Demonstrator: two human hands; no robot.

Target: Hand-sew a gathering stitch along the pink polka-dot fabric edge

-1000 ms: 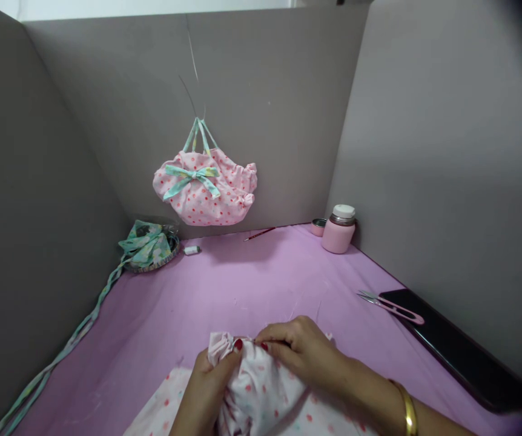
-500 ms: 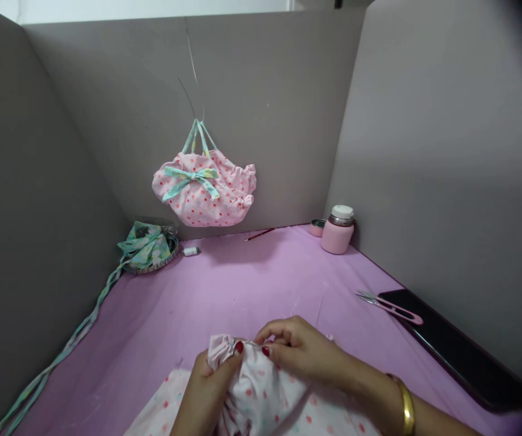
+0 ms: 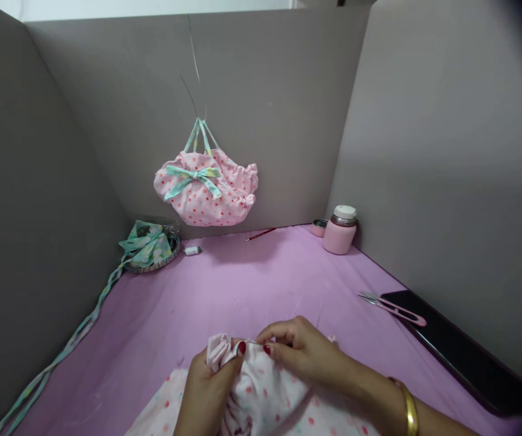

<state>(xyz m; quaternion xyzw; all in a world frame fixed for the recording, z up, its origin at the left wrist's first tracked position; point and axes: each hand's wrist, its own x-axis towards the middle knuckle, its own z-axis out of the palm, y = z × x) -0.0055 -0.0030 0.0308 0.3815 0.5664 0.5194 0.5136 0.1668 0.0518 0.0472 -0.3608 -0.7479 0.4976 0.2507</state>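
Note:
A pale pink garment with red dots (image 3: 261,387) lies bunched at the front of the table. Gathered cloth at its upper edge is pinched by my left hand (image 3: 211,384), thumb on top. Just to the right, my right hand (image 3: 300,351) holds the same edge between thumb and fingertips. A narrow gap separates the two thumbs. Whether a needle sits between the fingers of my right hand is too small to tell. A gold bangle (image 3: 410,412) circles my right wrist.
A similar dotted garment (image 3: 206,197) with green ties hangs on the grey back panel. Green floral cloth (image 3: 147,245) fills a basket at left, beside a small spool (image 3: 192,251). Thread snips (image 3: 399,310) rest on a black case (image 3: 461,357). A pink jar (image 3: 340,233) stands back right.
Both hands keep their hold on the garment's edge, with only a slight shift of the fingers. The whole view has moved a little.

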